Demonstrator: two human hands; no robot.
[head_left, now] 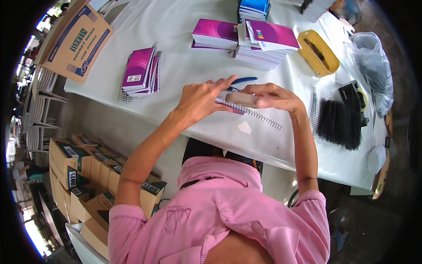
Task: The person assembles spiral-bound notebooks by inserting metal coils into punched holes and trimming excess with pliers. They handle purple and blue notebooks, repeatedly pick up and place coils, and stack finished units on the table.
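Observation:
My left hand and my right hand meet over the white table, both gripping a small spiral notepad with a pale cover. Its metal coil sticks out past the pad, down and to the right, lying over the tablecloth. My left fingers stretch along the pad's upper edge, and my right fingers pinch its right end. Blue-handled pliers lie just behind my hands. A small white scrap sits on the cloth below the pad.
Purple notepads lean in a pile at left; taller stacks stand behind. A yellow tray, black coils, a tape dispenser and a plastic bag sit at right. Cardboard boxes fill the floor at left.

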